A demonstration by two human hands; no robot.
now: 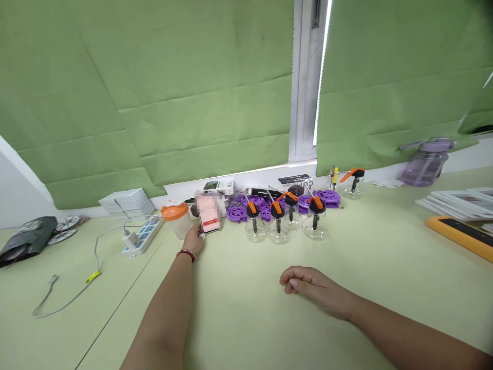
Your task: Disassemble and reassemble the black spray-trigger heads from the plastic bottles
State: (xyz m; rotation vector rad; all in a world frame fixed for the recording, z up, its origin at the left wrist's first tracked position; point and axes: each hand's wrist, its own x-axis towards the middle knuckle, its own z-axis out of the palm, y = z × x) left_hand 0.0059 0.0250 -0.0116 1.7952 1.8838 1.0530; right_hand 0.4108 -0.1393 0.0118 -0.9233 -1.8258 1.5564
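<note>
My left hand [193, 240] reaches far forward, its fingers curled at the lower left edge of a smartphone [210, 213]. The phone leans back against small boxes, its pinkish screen partly blurred out. Close to that hand stands a translucent shaker cup [177, 221] with an orange lid. My right hand [308, 288] rests on the table with its fingers curled in and nothing seen in them. Beyond it is a group of clear glass dispenser bottles [279, 228] with black tops and orange levers. Another such bottle [353, 186] stands farther back on the right.
Purple plastic discs [327, 198] and a cup holder box [296, 184] lie behind the bottles. Left are a power strip [144, 236], a white cable [69, 304] and a white stack [127, 203]. A purple water bottle [425, 164] and an orange-edged object [460, 237] are right.
</note>
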